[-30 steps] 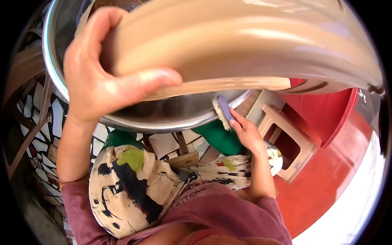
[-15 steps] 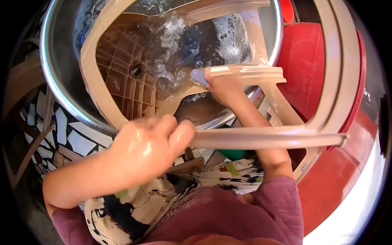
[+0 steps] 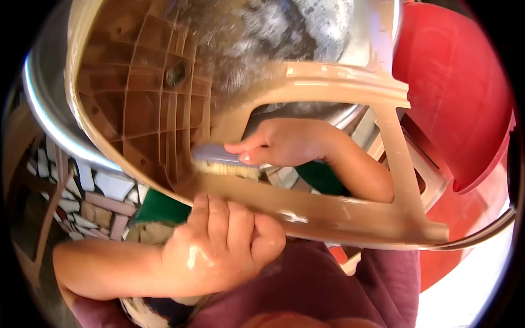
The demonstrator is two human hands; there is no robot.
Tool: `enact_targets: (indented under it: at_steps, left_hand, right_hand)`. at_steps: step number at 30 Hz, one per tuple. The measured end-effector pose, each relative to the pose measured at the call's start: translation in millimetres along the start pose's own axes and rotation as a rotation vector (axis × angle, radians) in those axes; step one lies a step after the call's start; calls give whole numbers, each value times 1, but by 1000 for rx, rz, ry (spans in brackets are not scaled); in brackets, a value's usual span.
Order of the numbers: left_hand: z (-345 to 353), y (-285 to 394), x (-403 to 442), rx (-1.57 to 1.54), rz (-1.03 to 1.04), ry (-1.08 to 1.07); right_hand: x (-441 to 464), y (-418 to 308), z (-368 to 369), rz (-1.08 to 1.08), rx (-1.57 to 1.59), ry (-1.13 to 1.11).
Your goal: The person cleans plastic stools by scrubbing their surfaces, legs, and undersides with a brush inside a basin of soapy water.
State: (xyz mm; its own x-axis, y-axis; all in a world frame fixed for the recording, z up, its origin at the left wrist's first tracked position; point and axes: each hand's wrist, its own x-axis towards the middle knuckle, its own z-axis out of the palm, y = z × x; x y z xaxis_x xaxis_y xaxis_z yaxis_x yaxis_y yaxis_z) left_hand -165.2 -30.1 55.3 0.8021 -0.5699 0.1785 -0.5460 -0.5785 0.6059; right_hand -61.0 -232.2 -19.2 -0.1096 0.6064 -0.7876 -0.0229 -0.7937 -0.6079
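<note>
A wet beige plastic chair [image 3: 350, 216] lies tilted over a metal basin [image 3: 49, 131], its brown-looking ribbed seat underside showing at the left. My left hand [image 3: 219, 246] is closed around the chair's near edge, at the bottom of the view. Reaching through the gap in the frame, my right hand [image 3: 298, 142] grips a scrub brush [image 3: 219, 154] with a purple back and pale bristles. The bristles face down against or close over the inner face of the near chair rail. Soapy water [image 3: 273, 24] with foam fills the basin behind.
At the right stands a large red plastic tub [image 3: 448, 82]. Broken-tile mosaic floor [image 3: 104, 202] shows at the lower left, beside another chair-like frame [image 3: 54, 208]. Something green [image 3: 322, 177] sits below the chair, partly hidden.
The chair has turned and come closer to me. My right hand has brought the brush from the far rail down to the near one. My left hand still grips the chair's edge.
</note>
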Motion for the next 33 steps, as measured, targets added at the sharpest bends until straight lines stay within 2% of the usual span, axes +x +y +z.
enact_targets:
  at_steps: [2,3,6,7,8,9,11,12,14,15,17,18,20,21,23,25,26,27,29,31,33]
  left_hand:
    - [12,-7,11,-38,-7,-36]
    - [13,2,11,0,5,-24]
    - [14,21,3,14,-20,-90]
    - [9,22,10,14,-38,-133]
    - [8,31,5,29,-26,-72]
    - [11,39,-3,16,-10,-32]
    - [9,27,5,-38,-2,-21]
    - [9,43,-2,-39,-8,-38]
    - [5,48,-9,-24,-18,-59]
    - [5,47,-7,-19,-24,-55]
    - [6,51,-9,20,10,-104]
    - [5,51,-9,36,13,-89]
    - [4,46,-10,23,-22,-66]
    - [5,49,-11,29,-16,-69]
    - [8,48,-11,22,-46,-34]
    - [9,52,-12,-14,-40,-45]
    - [8,55,-13,-1,-15,-84]
    - [6,54,-11,17,8,-119]
    - [7,48,-9,5,-5,-91]
    - [12,51,-11,-4,-11,-57]
    - [13,50,-11,29,-44,-15]
  right_hand:
    - [-1,-12,-17,133,8,-61]
    - [-3,2,-10,83,51,-27]
    - [-5,33,-8,80,-368,57]
    - [-5,44,-23,230,-443,227]
    - [-9,48,-25,391,-462,380]
    - [-12,38,1,409,-597,406]
    - [-15,3,11,255,-570,156]
    - [-28,-4,31,251,-572,151]
    - [-31,-17,36,37,-396,116]
    - [-22,0,25,47,-416,69]
    - [-6,39,3,281,-418,320]
    - [-5,41,2,278,-436,333]
    - [5,28,2,331,-682,321]
    - [-2,25,16,261,-657,324]
    - [-24,-8,29,-56,-430,187]
    - [-22,-23,23,80,-487,103]
    - [-8,1,13,24,-360,142]
    - [0,19,-6,123,-402,109]
    - [5,43,-24,191,-174,201]
    - [0,18,-12,243,-581,128]
    - [-10,-9,11,44,-477,38]
